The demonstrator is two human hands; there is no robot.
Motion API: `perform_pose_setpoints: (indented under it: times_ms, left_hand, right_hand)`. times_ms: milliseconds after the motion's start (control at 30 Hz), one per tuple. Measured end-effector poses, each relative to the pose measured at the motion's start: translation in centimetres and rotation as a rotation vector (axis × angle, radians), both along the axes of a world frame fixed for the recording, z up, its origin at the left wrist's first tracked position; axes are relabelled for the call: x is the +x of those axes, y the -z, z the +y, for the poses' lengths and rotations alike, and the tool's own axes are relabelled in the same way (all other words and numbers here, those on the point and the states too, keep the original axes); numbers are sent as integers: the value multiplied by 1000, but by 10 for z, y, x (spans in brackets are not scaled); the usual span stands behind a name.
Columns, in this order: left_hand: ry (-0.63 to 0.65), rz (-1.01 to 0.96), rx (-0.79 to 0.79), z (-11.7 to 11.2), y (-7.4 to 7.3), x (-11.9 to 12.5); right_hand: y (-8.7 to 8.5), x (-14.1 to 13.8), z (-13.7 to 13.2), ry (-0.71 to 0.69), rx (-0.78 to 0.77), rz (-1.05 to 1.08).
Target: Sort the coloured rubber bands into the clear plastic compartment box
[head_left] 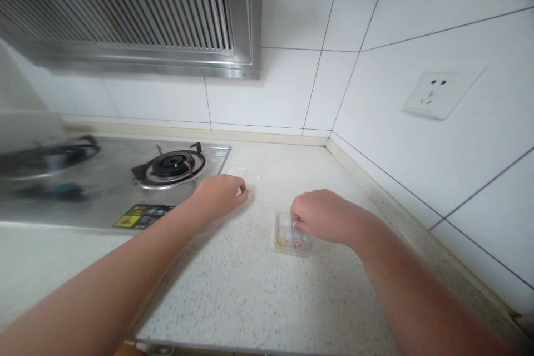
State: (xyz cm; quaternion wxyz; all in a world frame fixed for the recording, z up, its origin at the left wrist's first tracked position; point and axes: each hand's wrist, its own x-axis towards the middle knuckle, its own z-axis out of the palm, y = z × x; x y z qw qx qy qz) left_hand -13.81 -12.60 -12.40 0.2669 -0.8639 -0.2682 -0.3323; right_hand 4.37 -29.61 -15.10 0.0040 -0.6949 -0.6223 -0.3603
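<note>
A small clear plastic box (287, 250) lies on the speckled counter, with yellow rubber bands (282, 241) in one front compartment and pink rubber bands (298, 243) in the other. My right hand (323, 216) is over the box's right rear part, thumb and fingers pinched together. A faint bluish bit shows at those fingertips, too small to name. To the left of the box, my left hand (221, 194) hovers low above the counter with its fingers curled toward the thumb; whatever they hold, if anything, cannot be made out. Behind it lies a clear flat piece (237, 171), possibly a lid.
On the left is a steel gas stove (112, 178) with a black burner (173, 166) near my left forearm. A range hood (246, 61) hangs above. White tiled walls meet at the back corner, and a socket (444, 92) is on the right wall.
</note>
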Motion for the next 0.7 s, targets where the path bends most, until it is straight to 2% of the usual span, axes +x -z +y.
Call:
perform_pose_setpoints:
  times_ms: [233, 433, 500, 633, 700]
  left_hand:
    - [-3, 4, 23, 2, 0, 1]
    - [36, 4, -2, -1, 1, 0]
    - [102, -1, -39, -5, 1, 0]
    - [318, -6, -133, -14, 4, 5]
    - [381, 9, -147, -17, 7, 7]
  right_hand:
    - [-1, 1, -4, 8, 14, 4]
    - [-1, 12, -10, -110, 62, 118]
    - [-1, 16, -11, -167, 90, 172]
    - [-3, 23, -11, -324, 164, 254]
    - [-3, 25, -10, -354, 167, 269]
